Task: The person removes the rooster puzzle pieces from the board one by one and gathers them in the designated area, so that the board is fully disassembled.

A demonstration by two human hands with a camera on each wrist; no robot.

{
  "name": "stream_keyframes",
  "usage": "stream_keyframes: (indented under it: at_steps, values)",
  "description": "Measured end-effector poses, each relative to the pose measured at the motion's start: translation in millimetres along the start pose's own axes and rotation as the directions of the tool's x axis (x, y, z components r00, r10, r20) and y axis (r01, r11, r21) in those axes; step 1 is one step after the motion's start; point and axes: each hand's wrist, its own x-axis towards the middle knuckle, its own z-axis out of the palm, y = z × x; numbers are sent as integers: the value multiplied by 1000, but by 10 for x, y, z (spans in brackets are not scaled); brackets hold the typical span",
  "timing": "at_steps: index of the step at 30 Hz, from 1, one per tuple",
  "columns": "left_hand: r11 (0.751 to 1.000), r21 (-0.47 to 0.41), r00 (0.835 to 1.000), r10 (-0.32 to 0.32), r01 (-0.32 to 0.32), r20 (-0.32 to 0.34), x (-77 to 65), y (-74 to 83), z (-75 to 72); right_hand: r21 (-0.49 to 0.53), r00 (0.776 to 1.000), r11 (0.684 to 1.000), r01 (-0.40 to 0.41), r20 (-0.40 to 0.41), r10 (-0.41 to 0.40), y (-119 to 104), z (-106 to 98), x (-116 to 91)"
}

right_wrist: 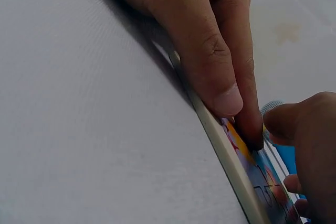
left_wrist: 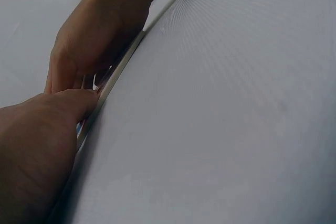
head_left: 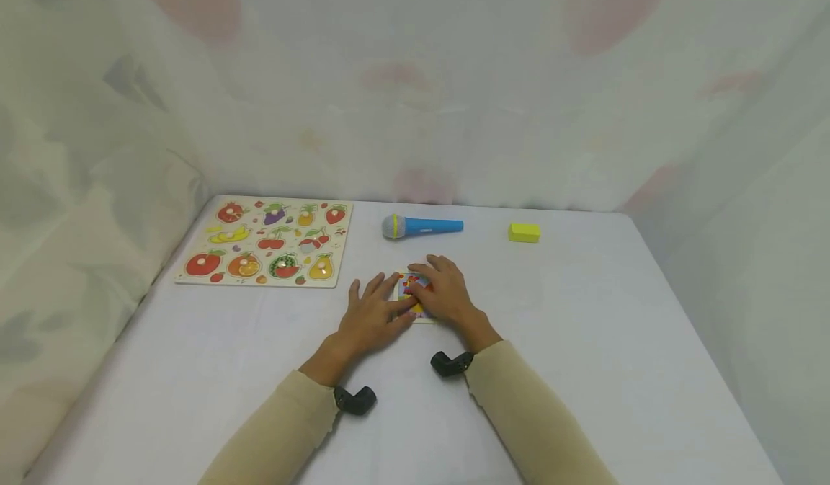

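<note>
A small jigsaw puzzle point(head_left: 405, 283) with a bright picture lies flat in a pale frame near the table's middle. My left hand point(head_left: 375, 317) rests over its left side, fingers spread and fairly straight. In the right wrist view, the left thumb and index fingertip point(right_wrist: 254, 139) press on the picture near the frame's near edge. My right hand point(head_left: 447, 294) lies over the right side, its fingers point(head_left: 420, 267) reaching to the far edge and its thumb over the picture. Both hands cover much of the puzzle point(right_wrist: 252, 169), where cut lines show between pieces.
A wooden fruit knob puzzle point(head_left: 262, 240) lies at the back left. Behind the hands is a blue toy microphone point(head_left: 431, 226) with a grey head. A yellow block point(head_left: 524, 233) sits at the back right. Cloth walls point(head_left: 415, 110) surround the white table point(head_left: 616, 341) at the back and sides.
</note>
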Motion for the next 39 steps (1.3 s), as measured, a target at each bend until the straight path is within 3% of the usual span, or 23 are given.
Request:
stream_keyframes:
  at_steps: [5, 21, 39]
  values:
    - [1000, -7, 1000, 14, -14, -19, -10, -2, -10, -55, 998, 997, -53, 43, 56, -39, 12, 12]
    - [1000, 8, 1000, 11, -10, -22, -7, -5, 19, -43, 962, 973, -227, 146, 231, -237, -73, 138]
    - [1000, 26, 1000, -7, 7, -3, -13, 3, 5, 40, 973, 973, -228, 54, 226, -206, 18, 116]
